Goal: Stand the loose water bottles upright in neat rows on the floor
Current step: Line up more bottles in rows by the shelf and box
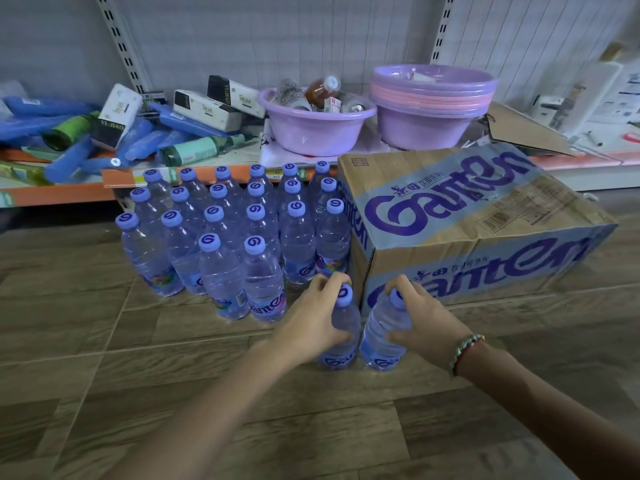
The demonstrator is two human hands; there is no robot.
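Left hand point(313, 322) and right hand point(420, 322) each clasp a full bottle point(341, 336) near the carton point(467, 216) (heavy, slick, probably squashy): grip shoulders, below caps.

L hand point(313, 320) curled in grip; R hand point(424, 318) likewise; both arms extended.

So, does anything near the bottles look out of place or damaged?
The standing bottles look tidy, and the two held by the left hand and right hand are upright. The cardboard box beside them is dented. On the shelf behind, packets and rolls lie jumbled.
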